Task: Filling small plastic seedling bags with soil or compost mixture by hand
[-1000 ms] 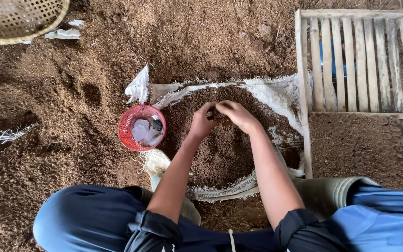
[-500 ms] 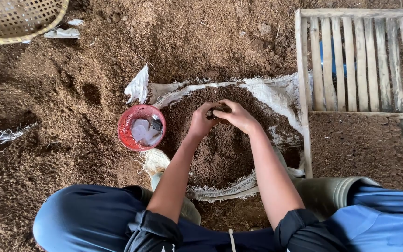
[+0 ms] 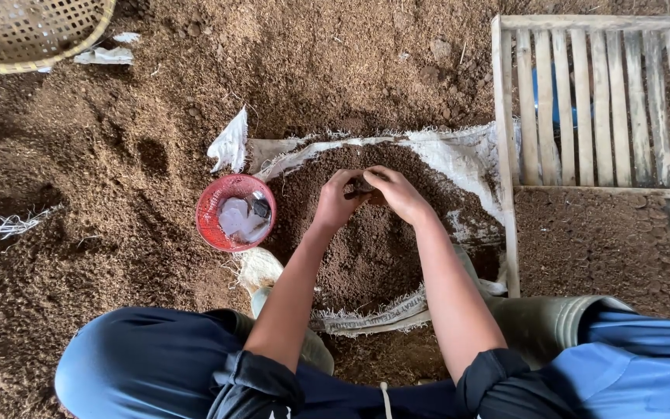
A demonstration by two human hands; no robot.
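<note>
My left hand [image 3: 336, 199] and my right hand [image 3: 397, 193] meet over an open white woven sack [image 3: 459, 159] filled with brown soil [image 3: 374, 256]. Together the fingers close on a small dark object [image 3: 362, 186], partly hidden between them; what it is I cannot tell. A red round basket [image 3: 217, 203] with clear plastic pieces and a dark scrap inside sits on the ground just left of my left hand. My knees in dark blue trousers frame the sack from below.
A wooden slatted frame [image 3: 599, 101] lies on the ground to the right, touching the sack's edge. A woven bamboo basket [image 3: 32, 31] sits at top left. White torn scraps [image 3: 230, 143] lie on the loose brown soil all around.
Both hands stay together over the soil; the fingers have shifted slightly around the small dark object. Nothing else has moved.
</note>
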